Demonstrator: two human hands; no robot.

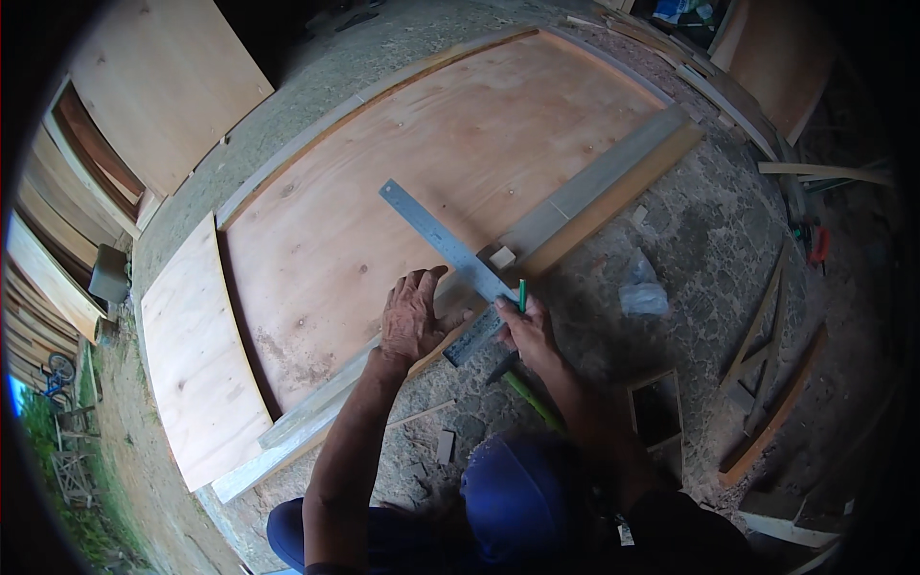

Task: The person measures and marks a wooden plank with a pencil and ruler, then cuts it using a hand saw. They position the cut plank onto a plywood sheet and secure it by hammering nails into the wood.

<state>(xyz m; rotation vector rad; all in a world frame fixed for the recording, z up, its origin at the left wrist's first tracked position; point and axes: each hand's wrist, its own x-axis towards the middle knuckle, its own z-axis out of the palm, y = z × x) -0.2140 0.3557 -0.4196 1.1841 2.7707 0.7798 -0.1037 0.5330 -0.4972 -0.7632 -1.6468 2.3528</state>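
My right hand [529, 333] is closed around the corner of a steel try square [436, 230], with a green pencil [522, 295] upright between the fingers. The square's long blade slants up and left over a plywood panel [383, 163]. My left hand [412, 316] rests on the panel's near wooden rail [565, 206], its thumb and fingers apart. A small pale wood block [502, 257] sits on the rail beside the blade. Just below my right hand is a hammer [530, 395] with a green handle, partly hidden by my forearm.
A separate plywood piece [201, 355] lies at the panel's left end. Right of the rail, a clear plastic bag [643, 287] is on the rough concrete floor. Farther right are a wooden triangular frame [762, 350] and a brown curved board [781, 407]. Boards lean at the left.
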